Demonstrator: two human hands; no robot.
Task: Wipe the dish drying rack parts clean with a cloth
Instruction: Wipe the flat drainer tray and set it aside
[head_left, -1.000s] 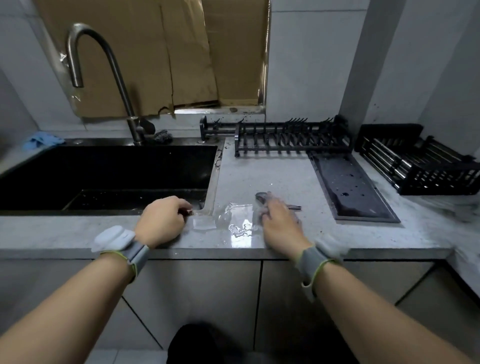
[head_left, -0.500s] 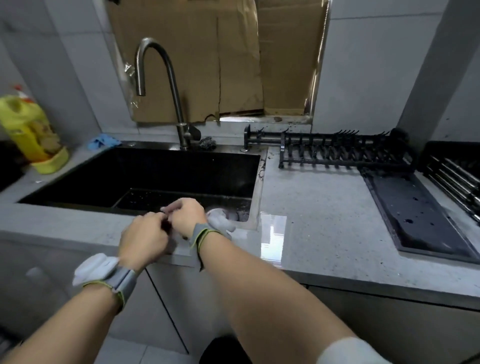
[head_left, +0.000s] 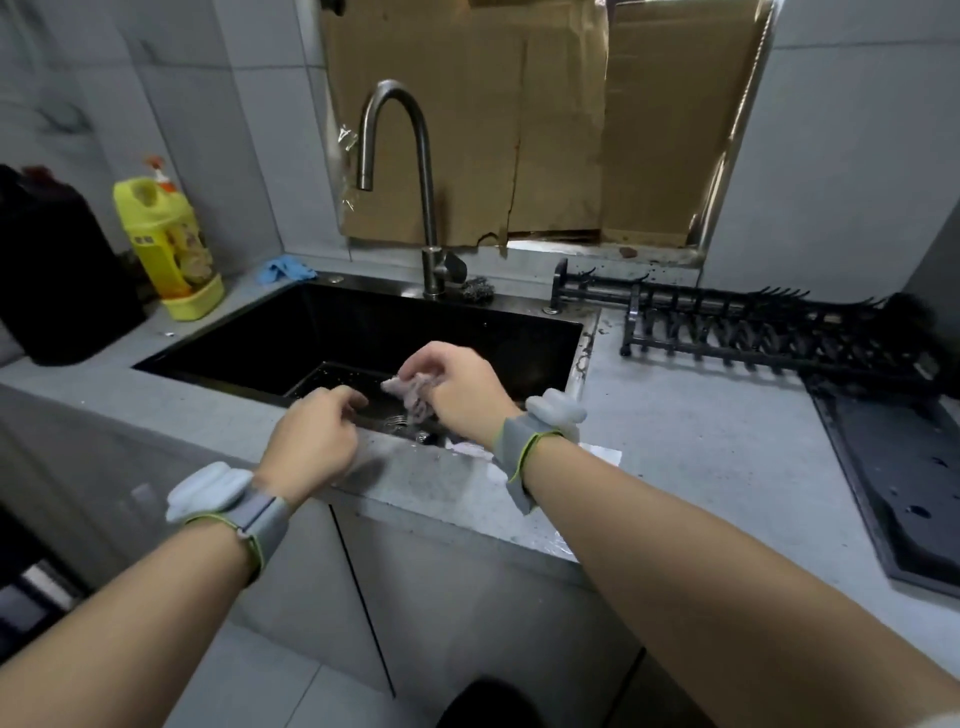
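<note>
My right hand (head_left: 457, 387) grips a small crumpled pale cloth (head_left: 413, 396) over the front of the black sink (head_left: 363, 332). Just left of the cloth, my left hand (head_left: 314, 439) hovers over the sink's front edge with its fingers loosely curled and nothing visibly in them. A black dish rack frame with prongs (head_left: 753, 327) lies on the grey counter at the back right. In front of the frame sits a flat black drip tray (head_left: 904, 478), running to the right edge.
A steel gooseneck tap (head_left: 410, 182) rises behind the sink, with a steel scourer (head_left: 477, 290) at its base. A yellow detergent bottle (head_left: 166, 244), a black container (head_left: 57, 270) and a blue cloth (head_left: 285, 270) stand at the back left. A wet patch shines on the counter (head_left: 675, 441).
Both hands moved from the counter to the sink's front edge. The right hand now holds the crumpled cloth further out over the basin, and the left hand has drawn apart from it.
</note>
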